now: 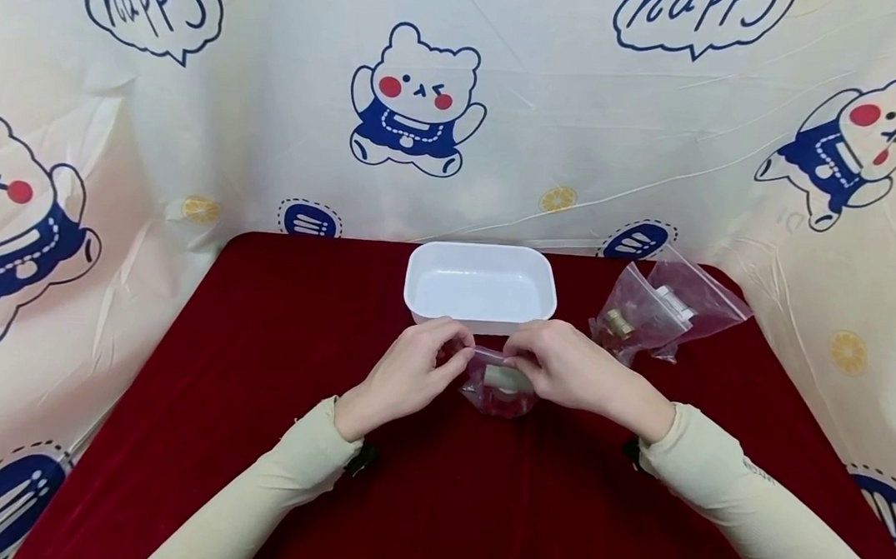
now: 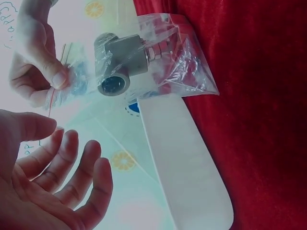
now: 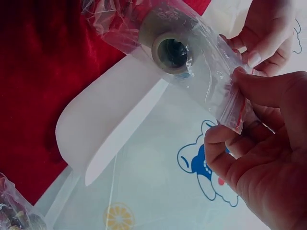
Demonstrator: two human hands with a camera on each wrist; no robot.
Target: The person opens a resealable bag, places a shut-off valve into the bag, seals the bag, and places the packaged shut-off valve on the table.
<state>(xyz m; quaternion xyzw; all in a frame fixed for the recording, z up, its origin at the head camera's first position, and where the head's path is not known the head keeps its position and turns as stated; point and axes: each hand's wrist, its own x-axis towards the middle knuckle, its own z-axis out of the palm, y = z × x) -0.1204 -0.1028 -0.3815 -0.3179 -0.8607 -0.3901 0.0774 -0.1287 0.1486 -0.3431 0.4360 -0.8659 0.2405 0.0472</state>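
Observation:
A small clear zip-lock bag [image 1: 498, 390] hangs between the two hands, in front of the white tub. Through the plastic in the left wrist view shows a grey tee-shaped pipe fitting [image 2: 125, 60], with a shiny metal threaded part [image 2: 156, 51] beside it. My left hand [image 1: 412, 368] pinches the left end of the bag's mouth between thumb and fingertip. At the other end, my right hand [image 1: 568, 366] grips the mouth between thumb and curled fingers. The red seal line [image 3: 241, 114] runs along the mouth in the right wrist view.
A white rectangular tub [image 1: 481, 288] stands just behind the hands. To its right lie two more clear bags, one with a brass-coloured fitting [image 1: 617, 323], the other with a whitish piece [image 1: 675, 303]. Dark red cloth [image 1: 265, 338] covers the table; a printed curtain [image 1: 290, 122] surrounds it.

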